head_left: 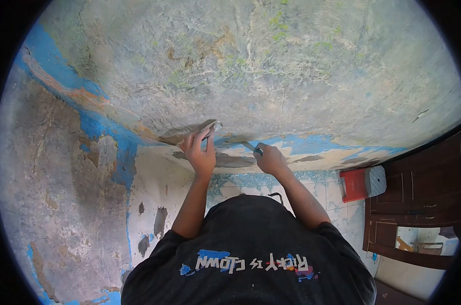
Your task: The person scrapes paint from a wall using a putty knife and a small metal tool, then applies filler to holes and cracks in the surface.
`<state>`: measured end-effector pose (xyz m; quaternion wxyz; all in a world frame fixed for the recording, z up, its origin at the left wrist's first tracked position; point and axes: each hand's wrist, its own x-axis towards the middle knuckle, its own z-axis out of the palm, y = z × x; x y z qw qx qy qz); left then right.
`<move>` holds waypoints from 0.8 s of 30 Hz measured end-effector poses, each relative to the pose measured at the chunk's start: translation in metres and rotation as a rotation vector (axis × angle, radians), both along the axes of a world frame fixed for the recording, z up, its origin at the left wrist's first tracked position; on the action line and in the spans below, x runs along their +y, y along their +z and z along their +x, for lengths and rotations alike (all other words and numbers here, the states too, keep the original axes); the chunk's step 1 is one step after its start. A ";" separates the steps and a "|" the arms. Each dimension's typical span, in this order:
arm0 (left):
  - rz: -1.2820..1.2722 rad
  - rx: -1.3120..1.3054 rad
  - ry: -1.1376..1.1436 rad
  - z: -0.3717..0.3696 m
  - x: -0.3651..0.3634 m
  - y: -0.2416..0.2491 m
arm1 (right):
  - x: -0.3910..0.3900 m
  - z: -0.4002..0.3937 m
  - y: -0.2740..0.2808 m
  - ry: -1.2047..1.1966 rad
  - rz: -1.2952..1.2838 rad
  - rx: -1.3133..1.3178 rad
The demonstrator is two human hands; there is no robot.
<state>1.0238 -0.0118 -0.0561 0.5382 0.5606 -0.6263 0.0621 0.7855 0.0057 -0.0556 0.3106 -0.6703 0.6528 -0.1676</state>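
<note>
My right hand (pixel 271 158) is closed round the handle of a scraper (pixel 248 146), whose thin blade points up and left at the wall. The blade overlaps a band of flaking blue paint (pixel 296 144) low on the wall. To its left, my left hand (pixel 200 151) is raised close to the wall, fingers bent round a flat greyish piece (pixel 208 125) with a whitish end. I cannot tell what that piece is. Bare, rough grey plaster (pixel 240 71) spreads over the wall above both hands.
A side wall (pixel 57 168) with peeling paint meets the main wall on the left. White floor tiles (pixel 319 192) strewn with blue flakes lie below. At right stand a red and grey plastic stool (pixel 355 185) and a dark wooden cabinet (pixel 418 188) with a mirror-like panel (pixel 426 240).
</note>
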 end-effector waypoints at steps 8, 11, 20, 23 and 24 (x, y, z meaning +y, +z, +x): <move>0.050 -0.098 0.056 -0.006 0.034 0.006 | 0.045 -0.008 -0.068 -0.070 0.227 -0.401; 0.047 -0.160 0.064 -0.005 0.043 -0.001 | 0.045 -0.009 -0.062 -0.260 0.525 -0.740; 0.052 -0.241 -0.047 -0.002 0.033 0.010 | 0.071 -0.017 -0.092 -0.757 0.813 -1.453; -0.005 -0.291 -0.071 0.005 0.017 0.025 | 0.061 -0.009 -0.089 -0.802 0.859 -1.738; -0.020 -0.292 -0.087 0.009 0.011 0.028 | 0.057 -0.002 -0.085 -0.789 0.855 -1.802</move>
